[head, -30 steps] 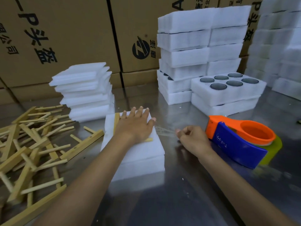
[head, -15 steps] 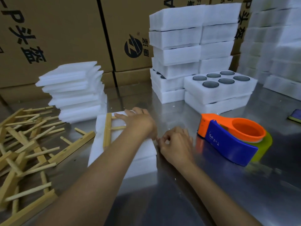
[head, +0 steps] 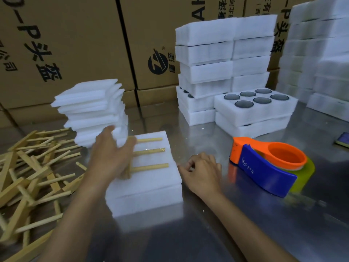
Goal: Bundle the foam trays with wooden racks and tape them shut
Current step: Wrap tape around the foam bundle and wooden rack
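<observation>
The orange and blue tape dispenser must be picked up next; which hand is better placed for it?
The right hand. It lies beside the orange and blue tape dispenser with nothing between, while the left hand is across the white foam bundle, over the wooden rack.
</observation>
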The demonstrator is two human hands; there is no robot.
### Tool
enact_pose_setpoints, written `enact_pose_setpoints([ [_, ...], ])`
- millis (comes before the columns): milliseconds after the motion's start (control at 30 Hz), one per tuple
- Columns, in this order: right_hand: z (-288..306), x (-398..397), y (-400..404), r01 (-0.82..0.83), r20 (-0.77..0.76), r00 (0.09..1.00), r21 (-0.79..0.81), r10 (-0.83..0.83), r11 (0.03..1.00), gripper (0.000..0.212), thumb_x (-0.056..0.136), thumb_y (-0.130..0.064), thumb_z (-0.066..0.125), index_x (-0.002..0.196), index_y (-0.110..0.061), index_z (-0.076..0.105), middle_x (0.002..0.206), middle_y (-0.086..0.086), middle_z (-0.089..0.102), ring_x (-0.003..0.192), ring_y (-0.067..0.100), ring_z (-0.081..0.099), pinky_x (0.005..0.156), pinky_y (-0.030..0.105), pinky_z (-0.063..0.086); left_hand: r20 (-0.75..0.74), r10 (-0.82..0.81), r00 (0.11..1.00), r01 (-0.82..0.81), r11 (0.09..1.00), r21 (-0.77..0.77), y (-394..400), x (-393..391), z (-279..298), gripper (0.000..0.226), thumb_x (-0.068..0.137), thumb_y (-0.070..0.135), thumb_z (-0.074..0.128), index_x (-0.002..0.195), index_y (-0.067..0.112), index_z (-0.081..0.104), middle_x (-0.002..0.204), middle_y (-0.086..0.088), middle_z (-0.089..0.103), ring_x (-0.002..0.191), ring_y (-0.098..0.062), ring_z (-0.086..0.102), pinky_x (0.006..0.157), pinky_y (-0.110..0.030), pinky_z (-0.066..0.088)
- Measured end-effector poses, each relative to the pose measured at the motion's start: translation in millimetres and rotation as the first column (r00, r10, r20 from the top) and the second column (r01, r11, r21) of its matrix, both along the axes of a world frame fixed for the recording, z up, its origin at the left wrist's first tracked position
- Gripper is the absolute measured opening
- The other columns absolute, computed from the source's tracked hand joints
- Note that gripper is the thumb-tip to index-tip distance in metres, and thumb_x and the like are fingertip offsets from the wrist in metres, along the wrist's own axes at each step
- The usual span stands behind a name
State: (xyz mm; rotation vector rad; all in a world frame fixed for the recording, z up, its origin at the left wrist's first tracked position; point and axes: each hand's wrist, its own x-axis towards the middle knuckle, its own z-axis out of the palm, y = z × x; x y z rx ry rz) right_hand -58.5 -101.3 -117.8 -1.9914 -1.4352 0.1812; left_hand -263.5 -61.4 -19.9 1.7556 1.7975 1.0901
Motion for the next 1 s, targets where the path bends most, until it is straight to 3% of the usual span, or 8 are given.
enact_pose_setpoints([
  [100,3.6,-3.9,0.3,0.019,0.088,0.996,-0.041,-0.015,0.999,0.040,0.084,-0.064,0.052,0.065,-0.028,0.052,0.095,-0.007,0.051,0.102,0.017,0.045,0.087,0.036,0.032,0.327,0.079,0.942,0.038,0.940,-0.338,-3.4,-24.3,-26.7,0.060,0.094,0.051,0.051,0.144,0.018,0.043,0.143,-0.011,0.050,0.122,-0.032,0.053,0.100,-0.044,0.043],
  [200,10.1,-6.5,-0.6,0.038,0.098,0.995,-0.094,-0.029,0.995,0.035,0.085,-0.061,0.052,0.071,-0.029,0.058,0.101,-0.006,0.052,0.105,0.018,0.044,0.088,0.037,0.032,0.566,0.135,0.813,0.136,0.902,-0.410,-10.2,-22.8,-46.0,0.046,0.089,0.053,0.058,0.120,0.019,0.065,0.114,-0.012,0.069,0.096,-0.030,0.066,0.084,-0.040,0.050],
  [400,19.9,-18.2,-12.7,0.070,0.130,0.990,-0.142,-0.051,0.987,0.003,0.090,-0.031,0.054,0.089,-0.030,0.057,0.111,-0.005,0.048,0.114,0.019,0.042,0.091,0.035,0.033,0.700,0.021,0.714,0.305,0.890,-0.338,-20.2,-26.5,-58.7,0.042,0.080,0.063,0.064,0.111,0.034,0.071,0.098,0.003,0.077,0.087,-0.019,0.074,0.077,-0.038,0.055],
  [567,16.7,-25.4,-16.4,0.102,0.102,0.990,-0.096,-0.093,0.990,0.052,0.088,-0.024,0.057,0.137,-0.026,0.038,0.127,-0.002,0.047,0.124,0.021,0.038,0.096,0.037,0.032,0.760,-0.041,0.648,0.377,0.885,-0.274,-26.2,-26.0,-58.9,0.068,0.081,0.064,0.065,0.142,0.040,0.046,0.132,0.006,0.063,0.116,-0.021,0.064,0.104,-0.047,0.046],
  [700,15.8,-28.7,-21.6,0.031,-0.123,0.992,0.245,-0.001,0.969,0.037,0.086,-0.005,0.064,0.117,-0.024,0.067,0.114,-0.004,0.061,0.108,0.018,0.051,0.091,0.036,0.040,0.753,-0.202,0.626,0.422,0.900,-0.109,-29.1,-25.0,-52.6,0.074,0.074,0.067,0.067,0.141,0.055,0.039,0.139,0.018,0.055,0.123,-0.015,0.058,0.105,-0.045,0.044],
  [767,20.8,-33.9,-23.0,0.025,-0.462,0.875,0.342,0.145,0.939,0.023,0.087,0.001,0.065,0.096,-0.017,0.076,0.093,-0.003,0.073,0.088,0.013,0.063,0.080,0.032,0.050,0.797,-0.228,0.559,0.433,0.900,-0.046,-29.3,-26.8,-50.6,0.073,0.072,0.064,0.071,0.138,0.055,0.042,0.135,0.019,0.058,0.119,-0.014,0.061,0.100,-0.042,0.048],
  [867,25.5,-37.7,-24.9,0.025,-0.705,0.674,0.319,0.219,0.947,0.029,0.096,-0.020,0.064,0.069,-0.016,0.072,0.071,-0.008,0.068,0.068,0.009,0.058,0.063,0.027,0.047,0.857,-0.222,0.465,0.418,0.908,0.008,-29.3,-29.6,-50.5,0.074,0.069,0.058,0.075,0.137,0.053,0.046,0.131,0.018,0.062,0.112,-0.012,0.066,0.089,-0.036,0.054],
  [1000,31.8,-42.7,-30.0,-0.028,-0.901,0.356,0.254,0.247,0.967,0.027,0.096,-0.038,0.062,0.078,-0.029,0.080,0.085,0.001,0.078,0.075,0.012,0.072,0.060,0.023,0.057,0.870,-0.229,0.437,0.355,0.933,0.067,-31.2,-27.7,-51.7,0.080,0.061,0.054,0.083,0.135,0.046,0.052,0.128,0.013,0.065,0.105,-0.015,0.069,0.074,-0.030,0.059],
])
